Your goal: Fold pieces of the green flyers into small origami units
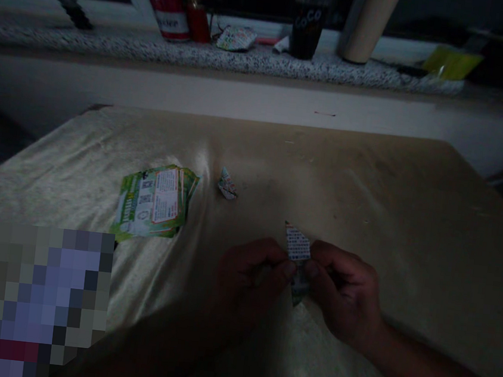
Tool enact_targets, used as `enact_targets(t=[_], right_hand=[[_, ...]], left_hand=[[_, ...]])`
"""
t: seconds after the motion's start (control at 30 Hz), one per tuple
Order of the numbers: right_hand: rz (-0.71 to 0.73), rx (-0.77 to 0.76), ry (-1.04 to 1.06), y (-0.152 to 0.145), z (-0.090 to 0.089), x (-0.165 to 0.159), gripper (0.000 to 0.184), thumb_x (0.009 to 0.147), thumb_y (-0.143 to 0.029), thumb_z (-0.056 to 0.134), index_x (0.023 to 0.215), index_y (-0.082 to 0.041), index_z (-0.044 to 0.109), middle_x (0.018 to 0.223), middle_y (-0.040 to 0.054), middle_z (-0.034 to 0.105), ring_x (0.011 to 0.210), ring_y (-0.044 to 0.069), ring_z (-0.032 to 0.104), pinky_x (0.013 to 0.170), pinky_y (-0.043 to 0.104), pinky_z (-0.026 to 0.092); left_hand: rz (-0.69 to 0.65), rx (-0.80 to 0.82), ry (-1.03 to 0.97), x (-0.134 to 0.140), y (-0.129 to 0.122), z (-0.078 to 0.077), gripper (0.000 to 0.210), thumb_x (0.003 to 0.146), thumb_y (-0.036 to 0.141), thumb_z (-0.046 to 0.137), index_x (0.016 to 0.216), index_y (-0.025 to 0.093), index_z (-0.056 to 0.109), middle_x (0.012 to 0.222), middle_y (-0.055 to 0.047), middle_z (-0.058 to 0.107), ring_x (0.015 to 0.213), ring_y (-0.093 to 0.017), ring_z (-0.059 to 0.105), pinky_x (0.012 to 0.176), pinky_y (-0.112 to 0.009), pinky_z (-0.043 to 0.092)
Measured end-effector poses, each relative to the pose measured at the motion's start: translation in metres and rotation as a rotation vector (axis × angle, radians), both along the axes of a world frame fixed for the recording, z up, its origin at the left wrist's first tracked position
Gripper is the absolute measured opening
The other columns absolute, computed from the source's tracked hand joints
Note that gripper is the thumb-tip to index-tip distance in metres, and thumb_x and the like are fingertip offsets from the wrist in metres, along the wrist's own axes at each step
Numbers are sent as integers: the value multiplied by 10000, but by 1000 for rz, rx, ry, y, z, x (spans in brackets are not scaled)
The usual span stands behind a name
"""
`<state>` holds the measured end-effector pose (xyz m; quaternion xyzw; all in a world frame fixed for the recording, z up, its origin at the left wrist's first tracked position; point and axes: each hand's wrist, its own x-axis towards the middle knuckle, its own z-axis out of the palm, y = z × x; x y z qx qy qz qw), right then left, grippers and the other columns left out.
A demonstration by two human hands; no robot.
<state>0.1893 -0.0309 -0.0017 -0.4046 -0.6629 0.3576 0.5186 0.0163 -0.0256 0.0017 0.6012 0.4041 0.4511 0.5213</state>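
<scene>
Between my two hands is a small piece of folded printed paper (298, 245), white with rows of dark print and green at its lower tip. My left hand (253, 276) pinches its left edge between thumb and forefinger. On the opposite edge, my right hand (349, 289) grips it the same way. A second folded paper piece (227, 185), small and pointed, lies on the table beyond my left hand. Farther left rests a stack of green and white printed sheets (155, 201), slightly fanned out.
A beige cloth covers the table (392, 215). Behind it, a speckled stone sill (255, 63) carries a red can (166, 8), a red lighter-like object (198, 20), crumpled printed paper (236, 38), a dark cup (308, 29), a tan cylinder (372, 24) and a yellow packet (452, 62). The lower left is pixelated.
</scene>
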Motion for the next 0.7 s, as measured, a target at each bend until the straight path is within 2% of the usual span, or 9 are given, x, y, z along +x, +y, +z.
enact_targets(t=[0.13, 0.3, 0.37, 0.53, 0.7], right_hand=[[38, -33, 30, 1, -1, 1, 218, 946, -207, 581, 729, -193, 586, 611, -44, 455, 530, 91, 401, 485, 220, 328], [162, -98, 69, 5, -1, 4, 236, 964, -246, 559, 735, -192, 574, 631, -32, 482, 564, 106, 443, 522, 231, 372], [163, -109, 56, 4, -1, 4, 234, 964, -236, 561, 736, -188, 580, 628, -36, 483, 557, 98, 436, 517, 222, 364], [130, -96, 45, 4, 3, 3, 242, 951, -201, 571, 710, -184, 574, 607, -48, 458, 532, 82, 401, 493, 206, 327], [220, -171, 105, 5, 0, 4, 269, 950, -220, 570, 685, -185, 538, 596, -52, 441, 530, 83, 377, 490, 207, 320]], left_hand=[[-2, -42, -26, -1, 0, 1, 203, 889, 303, 634, 765, 148, 677, 703, -19, 623, 660, -140, 562, 622, -260, 450], [-19, -97, -101, -1, 0, -1, 188, 861, 287, 657, 737, 146, 662, 675, -6, 591, 648, -131, 535, 630, -255, 441], [-20, -128, -141, 0, 1, -2, 183, 846, 272, 665, 718, 142, 649, 665, -1, 582, 635, -122, 518, 610, -241, 427], [-144, -204, -256, 3, 4, -2, 182, 855, 285, 662, 753, 135, 647, 667, 12, 551, 628, -108, 485, 592, -218, 398], [-199, -186, -256, 2, 6, 0, 183, 895, 245, 621, 752, 134, 643, 670, 24, 526, 621, -89, 443, 595, -204, 376]])
